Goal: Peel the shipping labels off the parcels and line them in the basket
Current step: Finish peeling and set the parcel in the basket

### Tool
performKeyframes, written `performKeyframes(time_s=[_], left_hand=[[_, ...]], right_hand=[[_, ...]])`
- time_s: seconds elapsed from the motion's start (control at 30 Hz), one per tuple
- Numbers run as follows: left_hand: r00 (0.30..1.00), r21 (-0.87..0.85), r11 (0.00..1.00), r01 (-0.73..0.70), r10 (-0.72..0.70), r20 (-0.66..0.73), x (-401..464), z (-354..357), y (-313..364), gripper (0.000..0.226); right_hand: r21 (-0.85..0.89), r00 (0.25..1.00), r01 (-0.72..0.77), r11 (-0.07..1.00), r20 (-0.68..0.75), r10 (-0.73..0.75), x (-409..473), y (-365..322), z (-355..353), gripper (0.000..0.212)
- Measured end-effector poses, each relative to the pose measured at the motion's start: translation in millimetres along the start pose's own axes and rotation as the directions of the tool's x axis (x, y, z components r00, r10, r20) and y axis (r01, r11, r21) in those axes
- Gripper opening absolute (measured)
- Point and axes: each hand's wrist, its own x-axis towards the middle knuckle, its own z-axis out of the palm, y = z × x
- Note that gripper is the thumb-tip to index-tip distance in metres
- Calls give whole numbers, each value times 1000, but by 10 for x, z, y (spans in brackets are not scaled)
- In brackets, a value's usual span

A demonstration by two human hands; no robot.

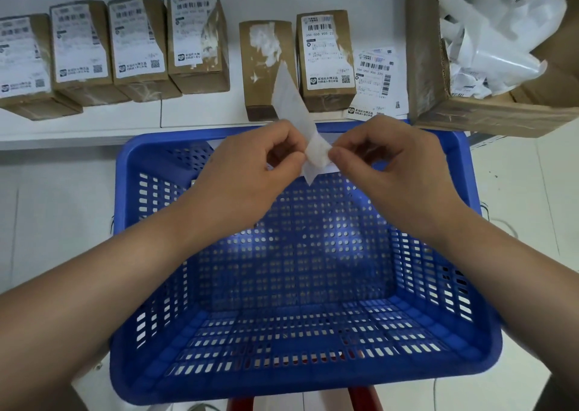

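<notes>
**Both hands pinch a peeled label over the basket**

Your left hand [250, 172] and right hand [388, 163] meet above the far rim of the blue basket [134, 160], each grip pinching the same strip of white label [297, 116] between thumb and fingertips. The strip stands up from your fingers, blank side towards you, and its lower end is crumpled between the two grips.

On the white desk [78, 132] beyond the basket, the peeled parcel [266, 66] stands just behind the strip, with only torn white scraps left on its top. Beside it on the right is a parcel with its label on [326, 56], and next to that a loose label sheet [376, 85] lies flat on the desk. Four more labelled parcels [138, 41] stand in a row to the left. At the far right an open cardboard box [438, 107] holds crumpled white paper [488, 35].
</notes>
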Motion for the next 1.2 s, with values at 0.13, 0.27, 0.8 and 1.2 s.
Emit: performKeyframes(time_s=[0.13,0.27,0.8,1.2], left_hand=[[999,-24,1000,20,-21,-39,30,-38,-15,8],[1000,-80,996,27,-28,-12,-4,-8,23,7],[993,-106,989,98,-104,-53,10,20,42,10],[984,-53,988,148,-153,-94,67,-68,20,13]], right_hand=[[22,999,-38,999,-25,39,24,-20,-19,3],[1,1000,-20,1000,-2,20,1,-22,12,3],[8,999,-7,1000,42,7,38,-20,-51,4],[52,988,-152,987,0,152,68,100,-343,6]])
